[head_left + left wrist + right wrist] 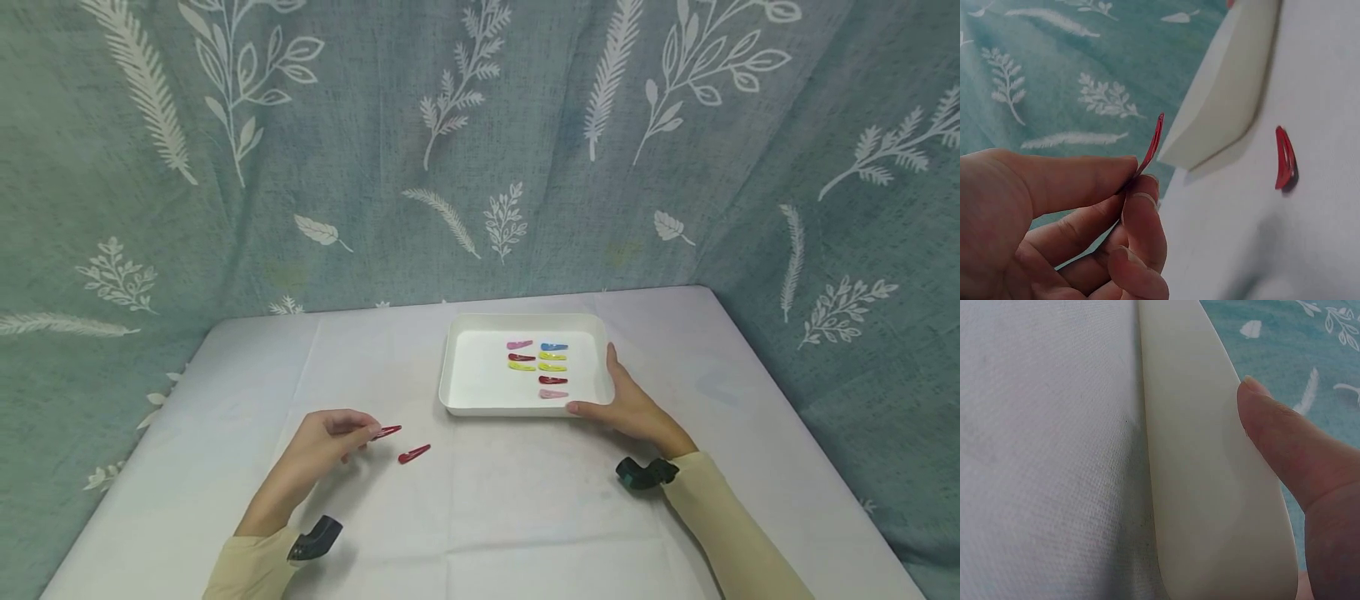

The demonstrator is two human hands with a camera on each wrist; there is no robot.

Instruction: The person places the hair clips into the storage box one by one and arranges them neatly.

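My left hand (330,446) pinches a red hair clip (1152,147) between thumb and fingertips, a little above the white cloth. Just right of it another red hair clip (414,454) lies on the cloth; the left wrist view shows it too. At the tray's front right corner, my right hand (630,408) holds the white tray (480,408), thumb on the front rim and fingers along the right side. Inside the tray, pink, red, yellow and blue hair clips lie in two columns. In the right wrist view, the thumb (1279,428) rests at the rim; the other fingers are mostly hidden.
White cloth (525,508) covers the table. A blue-green curtain (360,167) with white leaf patterns hangs behind and along the sides. Dark wrist devices sit at the left sleeve (251,567) and the right sleeve (720,517).
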